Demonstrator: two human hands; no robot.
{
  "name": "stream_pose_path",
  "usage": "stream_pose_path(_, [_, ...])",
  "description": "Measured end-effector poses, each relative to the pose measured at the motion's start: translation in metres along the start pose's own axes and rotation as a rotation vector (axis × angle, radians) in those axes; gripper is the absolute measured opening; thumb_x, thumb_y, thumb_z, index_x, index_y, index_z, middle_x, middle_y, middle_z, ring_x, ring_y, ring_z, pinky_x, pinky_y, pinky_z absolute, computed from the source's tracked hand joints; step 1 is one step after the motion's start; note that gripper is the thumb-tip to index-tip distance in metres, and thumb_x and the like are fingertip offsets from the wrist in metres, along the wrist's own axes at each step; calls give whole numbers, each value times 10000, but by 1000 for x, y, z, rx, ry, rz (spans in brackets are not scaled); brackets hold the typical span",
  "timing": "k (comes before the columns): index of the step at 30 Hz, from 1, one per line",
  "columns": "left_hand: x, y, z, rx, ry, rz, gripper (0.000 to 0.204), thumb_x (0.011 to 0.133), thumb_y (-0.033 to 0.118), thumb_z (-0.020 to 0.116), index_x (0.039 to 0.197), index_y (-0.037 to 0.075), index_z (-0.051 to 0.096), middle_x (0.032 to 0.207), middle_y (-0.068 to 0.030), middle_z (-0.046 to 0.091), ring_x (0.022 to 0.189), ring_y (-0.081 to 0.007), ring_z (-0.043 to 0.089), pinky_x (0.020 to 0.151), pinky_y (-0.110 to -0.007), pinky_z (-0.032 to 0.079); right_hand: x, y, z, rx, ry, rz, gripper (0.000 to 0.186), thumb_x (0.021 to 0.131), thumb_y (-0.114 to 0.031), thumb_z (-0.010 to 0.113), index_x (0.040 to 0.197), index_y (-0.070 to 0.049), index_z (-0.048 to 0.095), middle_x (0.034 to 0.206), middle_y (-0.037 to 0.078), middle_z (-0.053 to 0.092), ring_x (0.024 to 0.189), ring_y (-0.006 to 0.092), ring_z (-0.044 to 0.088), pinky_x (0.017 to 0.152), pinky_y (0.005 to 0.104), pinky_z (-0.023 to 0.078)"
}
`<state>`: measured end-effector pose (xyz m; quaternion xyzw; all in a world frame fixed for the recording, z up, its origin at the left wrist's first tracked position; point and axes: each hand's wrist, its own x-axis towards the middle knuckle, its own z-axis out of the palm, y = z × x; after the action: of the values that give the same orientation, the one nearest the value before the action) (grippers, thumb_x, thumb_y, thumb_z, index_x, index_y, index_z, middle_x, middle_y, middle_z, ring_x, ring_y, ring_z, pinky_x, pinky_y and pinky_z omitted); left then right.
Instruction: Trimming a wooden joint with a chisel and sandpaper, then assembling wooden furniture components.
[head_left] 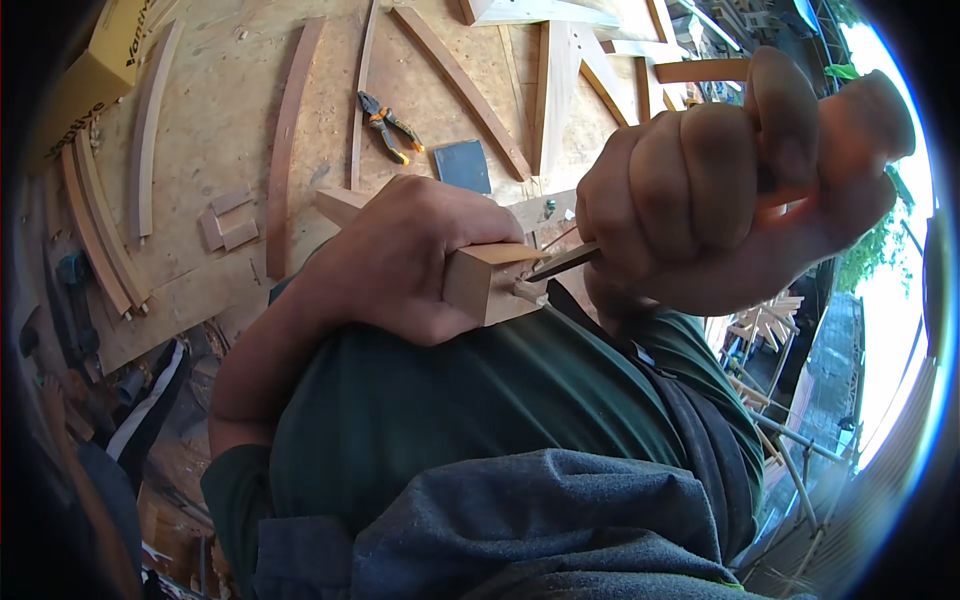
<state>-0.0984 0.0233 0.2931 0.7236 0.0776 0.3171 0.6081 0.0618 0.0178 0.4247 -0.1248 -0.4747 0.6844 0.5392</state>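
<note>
My left hand (400, 255) is closed around a squared length of pale wood (470, 285), its cut end facing right. A small peg-like tenon (530, 292) sticks out of that end, with a curled sliver beside it. My right hand (700, 190) is a fist around a chisel (567, 261); only its dark, narrow blade shows, the handle hidden by the fingers. The blade's tip rests against the wood end next to the tenon. The wood is held close to my green shirt, and its other end (340, 205) shows beyond my left hand.
A plywood table (240, 70) carries several curved wood strips (296, 140), pliers (388, 125) with black and orange handles, a dark flat square (462, 166) and joined frame pieces (555, 95). A cardboard box (100, 75) stands far left. Another person's arm (85, 470) shows lower left.
</note>
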Motion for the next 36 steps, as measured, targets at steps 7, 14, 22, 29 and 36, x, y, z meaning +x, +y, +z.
stream_pose_path(7, [-2, 1, -1, 23, 34, 4, 391, 577, 149, 730, 945, 17, 726, 802, -153, 677, 763, -360, 685, 667, -400, 521, -14, -10, -7, -62, -93, -16, 459, 1047, -587, 446, 1070, -128, 447, 592, 10, 421, 371, 89, 296, 331, 254, 302])
stream_pose_path(14, [-5, -1, 1, 16, 44, -11, 383, 583, 163, 737, 940, 25, 725, 797, -149, 673, 758, -356, 684, 669, -406, 518, -2, -12, -12, -109, -171, 93, 469, 1047, -597, 444, 1087, -130, 439, 591, 13, 421, 371, 94, 297, 341, 260, 310])
stream_pose_path(22, [-1, -1, 1, -19, 19, 10, 376, 608, 188, 749, 953, 41, 722, 792, -144, 667, 745, -347, 684, 666, -409, 513, -8, -13, -11, -103, -172, 135, 477, 1045, -614, 446, 1095, -140, 437, 602, 13, 423, 383, 98, 310, 343, 263, 315])
stream_pose_path(29, [0, 3, -3, 22, -61, -46, 305, 637, 200, 744, 903, 52, 717, 760, -144, 663, 731, -336, 693, 650, -412, 514, -19, -8, 14, -321, -35, 119, 462, 1036, -623, 466, 1035, -163, 425, 558, 5, 431, 339, 86, 304, 319, 244, 302])
stream_pose_path(36, [6, 0, 12, -15, -54, -3, 263, 655, 205, 747, 878, 68, 722, 756, -135, 667, 734, -336, 694, 636, -411, 513, -60, 21, 17, -294, 79, -490, 494, 990, -643, 549, 1007, -166, 422, 563, -4, 449, 356, 79, 352, 315, 226, 288])
